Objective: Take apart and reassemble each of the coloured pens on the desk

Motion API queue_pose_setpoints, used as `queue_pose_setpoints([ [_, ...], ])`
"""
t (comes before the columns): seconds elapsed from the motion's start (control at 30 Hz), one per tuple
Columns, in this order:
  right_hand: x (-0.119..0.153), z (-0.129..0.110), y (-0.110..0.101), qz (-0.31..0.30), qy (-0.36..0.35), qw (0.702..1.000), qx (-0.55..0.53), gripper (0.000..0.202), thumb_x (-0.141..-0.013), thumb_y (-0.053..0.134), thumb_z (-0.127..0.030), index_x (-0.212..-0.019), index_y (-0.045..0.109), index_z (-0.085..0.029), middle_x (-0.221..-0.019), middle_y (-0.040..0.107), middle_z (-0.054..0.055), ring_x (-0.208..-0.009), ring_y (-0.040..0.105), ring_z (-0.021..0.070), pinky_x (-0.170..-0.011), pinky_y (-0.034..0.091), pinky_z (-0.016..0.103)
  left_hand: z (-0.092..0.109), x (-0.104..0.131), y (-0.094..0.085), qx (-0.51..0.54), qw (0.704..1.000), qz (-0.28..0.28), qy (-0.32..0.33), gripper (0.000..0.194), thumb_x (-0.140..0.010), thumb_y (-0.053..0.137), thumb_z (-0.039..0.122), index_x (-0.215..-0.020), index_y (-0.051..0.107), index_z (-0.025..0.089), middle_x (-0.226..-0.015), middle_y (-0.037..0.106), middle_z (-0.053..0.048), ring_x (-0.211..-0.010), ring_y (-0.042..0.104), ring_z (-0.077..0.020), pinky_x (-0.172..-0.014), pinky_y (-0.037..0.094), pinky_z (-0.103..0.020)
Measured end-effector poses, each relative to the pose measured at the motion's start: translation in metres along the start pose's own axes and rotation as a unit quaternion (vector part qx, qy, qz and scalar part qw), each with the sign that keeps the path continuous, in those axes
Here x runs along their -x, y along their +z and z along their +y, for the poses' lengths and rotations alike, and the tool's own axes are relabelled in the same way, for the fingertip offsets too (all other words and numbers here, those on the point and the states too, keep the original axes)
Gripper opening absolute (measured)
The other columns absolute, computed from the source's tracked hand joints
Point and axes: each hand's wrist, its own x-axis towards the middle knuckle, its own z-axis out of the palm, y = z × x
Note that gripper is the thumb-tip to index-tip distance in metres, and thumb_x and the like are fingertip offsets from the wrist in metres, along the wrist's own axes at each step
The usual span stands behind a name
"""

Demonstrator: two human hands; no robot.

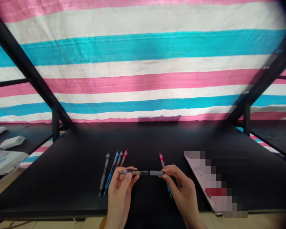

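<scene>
A pen's clear barrel [143, 173] and grey grip [156, 173] line up end to end over the bench [145, 136], pinched by the fingers of the left hand [120, 187] and right hand [184, 186] respectively; I cannot tell whether they touch. Four pens [113, 166] lie by the left hand, a red-topped pen [161, 159] under the right, a phone [197, 170] beside it. Beyond, room runs back to a striped sheet [143, 73].

A pink, white and blue striped sheet [143, 47] is hanging across from me, glowing behind a black table [143, 136]. 2 dark beams [14, 47] are slanting upward at its sides, 2 black side surfaces [38, 131] are flanking it, and pale flooring [91, 223] is showing below.
</scene>
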Motion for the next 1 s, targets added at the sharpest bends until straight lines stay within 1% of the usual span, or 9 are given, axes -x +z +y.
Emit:
queue_pose_setpoints([
  [0.17,-0.0005,-0.0064,-0.0001,-0.041,0.026,0.998,0.028,0.038,-0.101,0.052,-0.030,-0.065,0.062,-0.021,-0.067,0.062,0.001,-0.061,0.062,0.0148,-0.059,0.047,0.025,-0.0008,0.0013,0.0004,-0.011,1.000,-0.010,0.003,0.031,-0.063,0.093,0.033,-0.076,0.068,0.020,-0.083,0.075,-0.002,-0.079,0.071,-0.0159,-0.075,0.061,-0.026],
  [0.27,0.0018,-0.0070,-0.0008,-0.043,0.025,0.999,0.009,0.021,-0.101,0.051,-0.032,-0.097,0.068,-0.022,-0.078,0.070,0.002,-0.075,0.068,0.0188,-0.070,0.051,0.027,-0.0020,0.0011,-0.0004,-0.006,1.000,0.002,0.006,0.032,-0.062,0.093,0.034,-0.076,0.069,0.019,-0.083,0.075,-0.002,-0.078,0.071,-0.0159,-0.076,0.061,-0.027],
  [0.37,0.0040,-0.0057,0.0001,-0.036,0.023,0.999,0.003,0.025,-0.097,0.058,-0.029,-0.122,0.058,-0.024,-0.091,0.074,0.002,-0.088,0.071,0.0198,-0.082,0.052,0.028,-0.0032,0.0000,-0.0024,0.004,1.000,0.016,0.010,0.033,-0.062,0.093,0.035,-0.077,0.069,0.019,-0.083,0.075,-0.002,-0.079,0.071,-0.0158,-0.077,0.061,-0.027],
  [0.47,0.0031,-0.0057,0.0015,-0.039,0.033,0.999,0.020,0.006,-0.097,0.060,-0.027,-0.102,0.062,-0.024,-0.078,0.072,-0.001,-0.076,0.070,0.0170,-0.074,0.051,0.025,-0.0034,-0.0009,-0.0039,0.005,1.000,0.012,0.007,0.031,-0.063,0.093,0.035,-0.077,0.070,0.020,-0.084,0.075,-0.002,-0.079,0.070,-0.0156,-0.077,0.061,-0.027],
  [0.6,0.0005,-0.0084,0.0009,-0.069,0.031,0.996,0.045,0.031,-0.101,0.052,-0.031,-0.073,0.062,-0.022,-0.070,0.064,0.000,-0.066,0.063,0.0153,-0.063,0.047,0.024,-0.0030,-0.0007,-0.0048,0.005,1.000,0.007,0.010,0.029,-0.065,0.092,0.034,-0.077,0.070,0.020,-0.084,0.074,-0.002,-0.079,0.069,-0.0153,-0.076,0.061,-0.026],
  [0.7,0.0009,-0.0080,0.0010,-0.051,0.024,0.998,0.033,0.013,-0.098,0.057,-0.030,-0.101,0.067,-0.023,-0.082,0.070,0.001,-0.079,0.069,0.0177,-0.072,0.051,0.025,-0.0036,-0.0002,-0.0049,0.008,1.000,0.012,0.011,0.029,-0.064,0.092,0.034,-0.077,0.070,0.020,-0.084,0.074,-0.002,-0.080,0.069,-0.0155,-0.076,0.061,-0.026],
  [0.77,0.0015,-0.0064,0.0019,-0.039,0.018,0.999,0.030,0.021,-0.095,0.062,-0.027,-0.115,0.063,-0.024,-0.090,0.072,0.002,-0.084,0.071,0.0186,-0.077,0.053,0.026,-0.0039,0.0000,-0.0044,0.012,1.000,0.017,0.012,0.030,-0.063,0.092,0.035,-0.077,0.070,0.020,-0.084,0.074,-0.002,-0.080,0.069,-0.0158,-0.076,0.061,-0.027],
  [0.9,0.0011,-0.0048,0.0025,-0.074,0.003,0.996,0.053,0.017,-0.098,0.054,-0.024,-0.084,0.064,-0.022,-0.080,0.066,0.002,-0.075,0.067,0.0179,-0.070,0.051,0.026,-0.0032,-0.0001,-0.0022,0.009,1.000,0.023,0.013,0.032,-0.062,0.092,0.036,-0.076,0.069,0.019,-0.082,0.073,-0.002,-0.078,0.068,-0.0161,-0.074,0.060,-0.028],
  [1.0,0.0016,-0.0043,0.0019,-0.075,0.003,0.995,0.063,0.015,-0.098,0.055,-0.027,-0.089,0.065,-0.022,-0.088,0.066,0.004,-0.081,0.067,0.0198,-0.072,0.051,0.028,-0.0019,-0.0007,-0.0009,0.008,1.000,0.025,0.013,0.031,-0.063,0.092,0.035,-0.076,0.068,0.020,-0.082,0.072,-0.002,-0.079,0.068,-0.0165,-0.074,0.060,-0.028],
])
